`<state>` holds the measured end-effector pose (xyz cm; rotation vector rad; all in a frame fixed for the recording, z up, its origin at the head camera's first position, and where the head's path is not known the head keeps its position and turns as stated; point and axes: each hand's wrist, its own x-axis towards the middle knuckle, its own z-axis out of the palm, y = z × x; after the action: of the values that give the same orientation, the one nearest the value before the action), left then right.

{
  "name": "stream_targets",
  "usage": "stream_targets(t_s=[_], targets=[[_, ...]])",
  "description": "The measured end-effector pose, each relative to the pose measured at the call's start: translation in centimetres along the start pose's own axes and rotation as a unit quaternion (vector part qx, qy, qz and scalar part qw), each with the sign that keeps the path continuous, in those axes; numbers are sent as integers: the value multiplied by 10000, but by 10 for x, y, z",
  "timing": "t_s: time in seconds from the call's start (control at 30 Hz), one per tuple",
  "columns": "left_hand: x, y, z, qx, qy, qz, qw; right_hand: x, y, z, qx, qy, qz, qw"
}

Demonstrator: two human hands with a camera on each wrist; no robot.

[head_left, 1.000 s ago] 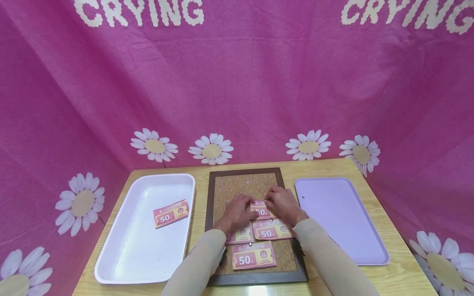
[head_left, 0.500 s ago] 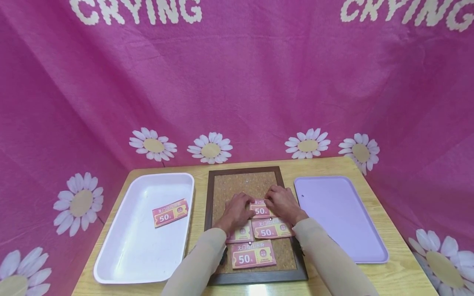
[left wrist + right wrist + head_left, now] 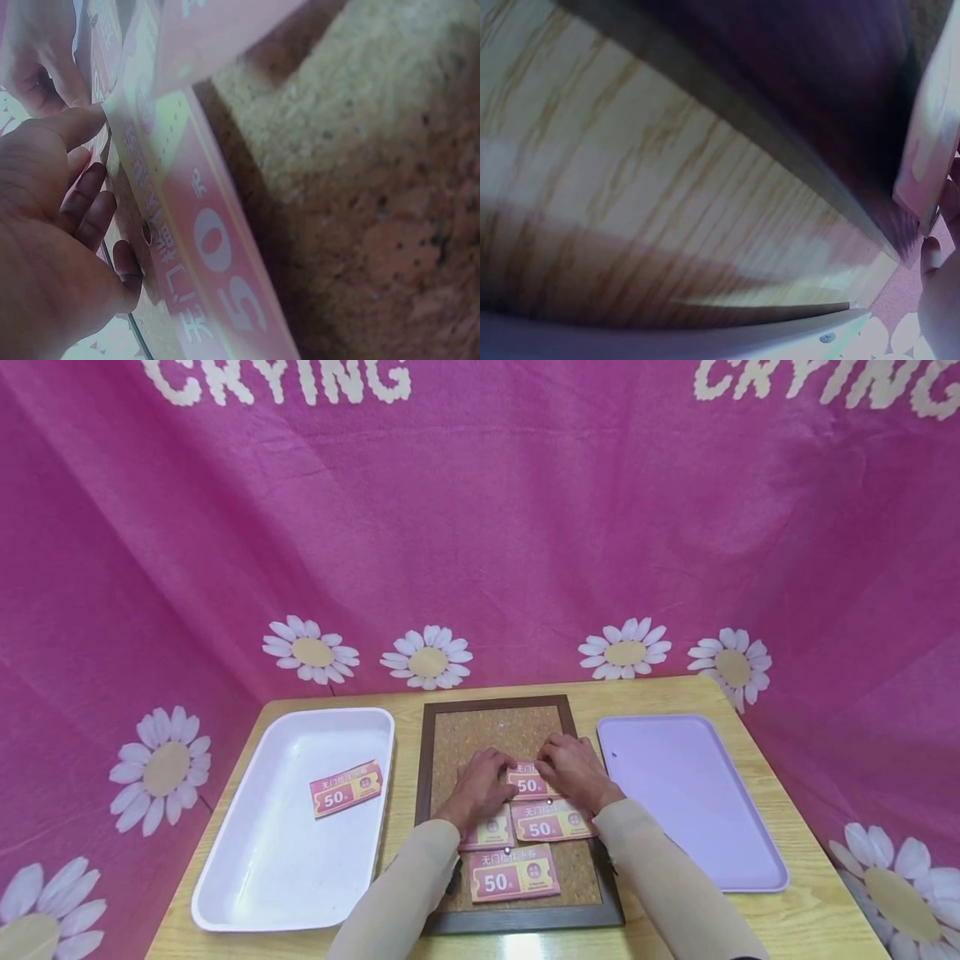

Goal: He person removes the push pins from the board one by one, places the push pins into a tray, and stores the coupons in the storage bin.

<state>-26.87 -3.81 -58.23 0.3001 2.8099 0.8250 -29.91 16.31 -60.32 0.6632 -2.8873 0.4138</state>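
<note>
In the head view my left hand [image 3: 480, 783] rests at the left edge of the uppermost coupon [image 3: 527, 785] on the cork board [image 3: 468, 727]. In the left wrist view its extended thumb [image 3: 79, 126] touches coupon paper while the other fingers bend loosely. My right hand [image 3: 576, 770] bends over that coupon's upper right part, fingertips together at its top edge; I cannot tell what they hold. Below lie a right coupon [image 3: 552, 823], a left coupon [image 3: 489, 832] partly under my left hand, and a bottom coupon [image 3: 514, 873]. Small pins [image 3: 507, 851] show at their top edges.
A white tray [image 3: 281, 860] with one coupon [image 3: 347, 789] in it stands on the left of the wooden table [image 3: 408, 727]. A flat lilac tray [image 3: 690, 810] lies on the right. The board has a raised dark frame [image 3: 525, 920]. A pink curtain [image 3: 480, 527] hangs behind.
Both hands stay at the uppermost coupon with hardly any motion. The head view has shifted very slightly; coupons and trays keep their places.
</note>
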Motion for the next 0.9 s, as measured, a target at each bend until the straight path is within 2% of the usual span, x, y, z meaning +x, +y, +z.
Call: stream_targets(t_s=[0.5, 0.7, 0.9], targets=[[1, -2, 0, 169, 87, 133, 9997, 1, -3, -3, 215, 112, -100, 9997], [0, -1, 0, 155, 83, 147, 9997, 0, -3, -4, 476, 169, 77, 9987], [0, 0, 1, 10, 5, 28, 10000, 0, -2, -2, 655, 167, 204, 9975]])
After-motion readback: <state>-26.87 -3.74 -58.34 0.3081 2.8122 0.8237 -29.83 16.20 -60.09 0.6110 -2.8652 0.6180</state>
